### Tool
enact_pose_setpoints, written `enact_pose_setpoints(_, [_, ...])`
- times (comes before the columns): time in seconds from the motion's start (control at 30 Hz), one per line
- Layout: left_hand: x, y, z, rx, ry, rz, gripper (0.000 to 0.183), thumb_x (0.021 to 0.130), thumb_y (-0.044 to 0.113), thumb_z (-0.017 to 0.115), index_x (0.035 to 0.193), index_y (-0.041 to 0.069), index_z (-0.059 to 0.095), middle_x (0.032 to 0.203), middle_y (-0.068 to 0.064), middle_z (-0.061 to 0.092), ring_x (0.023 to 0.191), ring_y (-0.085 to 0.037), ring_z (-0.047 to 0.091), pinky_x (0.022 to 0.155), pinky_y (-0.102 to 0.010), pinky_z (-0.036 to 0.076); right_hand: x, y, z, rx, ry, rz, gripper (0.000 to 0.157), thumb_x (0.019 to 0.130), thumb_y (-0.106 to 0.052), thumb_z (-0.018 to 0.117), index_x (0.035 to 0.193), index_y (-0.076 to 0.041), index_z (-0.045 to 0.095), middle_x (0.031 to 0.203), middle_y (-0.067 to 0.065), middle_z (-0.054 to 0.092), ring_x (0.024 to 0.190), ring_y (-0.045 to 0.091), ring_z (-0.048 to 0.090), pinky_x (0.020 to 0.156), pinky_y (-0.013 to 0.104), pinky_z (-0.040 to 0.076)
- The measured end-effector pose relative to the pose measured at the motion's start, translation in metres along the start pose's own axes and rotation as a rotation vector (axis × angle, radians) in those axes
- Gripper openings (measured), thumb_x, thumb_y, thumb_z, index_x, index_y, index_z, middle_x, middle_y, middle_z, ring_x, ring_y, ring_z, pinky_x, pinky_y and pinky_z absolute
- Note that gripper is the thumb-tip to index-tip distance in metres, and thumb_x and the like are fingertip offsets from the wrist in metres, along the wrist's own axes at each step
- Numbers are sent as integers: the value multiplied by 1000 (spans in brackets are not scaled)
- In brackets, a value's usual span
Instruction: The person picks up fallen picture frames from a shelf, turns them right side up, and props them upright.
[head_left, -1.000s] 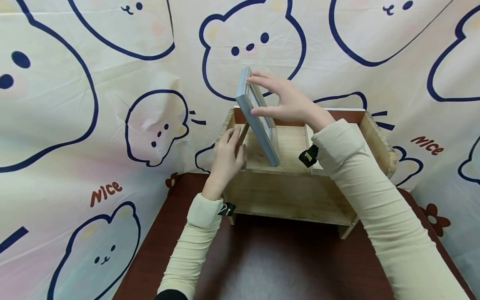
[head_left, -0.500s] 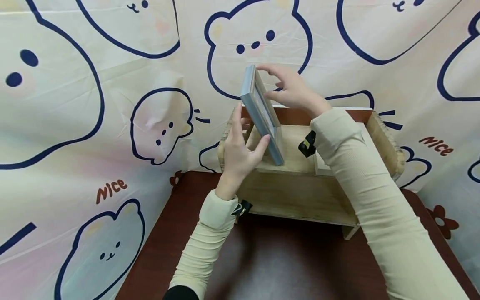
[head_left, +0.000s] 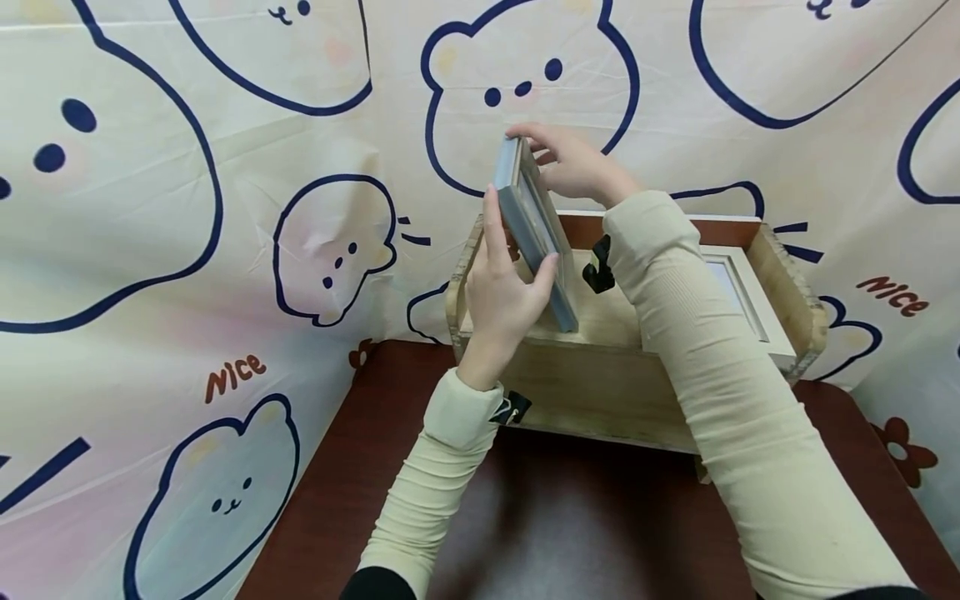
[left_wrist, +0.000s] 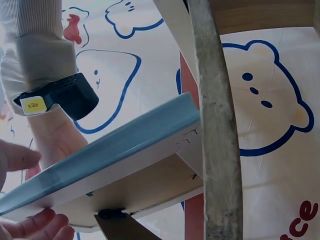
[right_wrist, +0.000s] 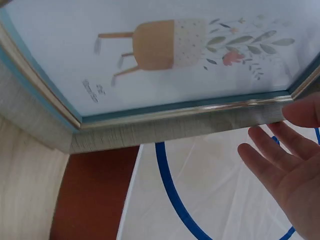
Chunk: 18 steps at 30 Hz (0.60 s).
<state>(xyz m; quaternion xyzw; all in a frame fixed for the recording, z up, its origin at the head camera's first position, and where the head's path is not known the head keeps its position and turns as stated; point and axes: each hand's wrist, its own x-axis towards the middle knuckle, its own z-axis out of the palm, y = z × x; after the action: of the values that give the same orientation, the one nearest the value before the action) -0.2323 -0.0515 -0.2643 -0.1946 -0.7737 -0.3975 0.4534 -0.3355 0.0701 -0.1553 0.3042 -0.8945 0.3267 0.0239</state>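
A blue-edged picture frame (head_left: 534,223) leans tilted on the upper board of a small wooden shelf (head_left: 600,379). My left hand (head_left: 506,292) grips its near side edge, thumb in front and fingers behind. At the upper far corner, my right hand (head_left: 576,167) pinches the frame between thumb and fingers. A plant-pot print (right_wrist: 165,47) fills the frame's front in the right wrist view. On the back, a dark stand leg (left_wrist: 125,227) sticks out, as the left wrist view shows.
A white picture frame (head_left: 761,325) lies flat at the shelf's right end, partly behind my right sleeve. Raised side panels (head_left: 791,287) bound the shelf top. The shelf stands on a dark red table (head_left: 600,533) before a bear-patterned cloth (head_left: 300,142).
My left hand moved from the stand behind the frame to its near side edge. My right fingers have closed on the top corner. The view shifted slightly; the frame still leans.
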Motion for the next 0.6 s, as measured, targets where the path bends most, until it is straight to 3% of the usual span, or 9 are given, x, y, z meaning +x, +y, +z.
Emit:
enact_pose_setpoints(0.17, [2, 2, 1, 36, 5, -32, 84, 80, 16, 67, 145, 5, 15, 121, -19, 54, 83, -26, 63, 59, -32, 52, 0, 5, 3, 46, 10, -11, 59, 91, 4, 41, 143, -21, 31, 144, 9, 35, 124, 32, 42, 99, 44, 38])
enact_pose_setpoints(0.33, [5, 1, -2, -7, 6, -28, 83, 79, 12, 67, 145, 4, 16, 118, -20, 55, 87, -24, 63, 64, -32, 54, -3, 8, 1, 67, 12, 6, 64, 89, 8, 39, 144, -24, 30, 144, 7, 33, 124, 32, 41, 98, 44, 39])
enact_pose_setpoints(0.6, [10, -12, -15, -155, -49, -77, 84, 78, 4, 63, 146, 4, 15, 85, -14, 64, 65, -18, 60, 54, -25, 52, -11, 21, -6, 196, -62, 62, 82, 82, 15, 39, 147, -32, 20, 150, 5, 20, 127, 36, 35, 96, 46, 39])
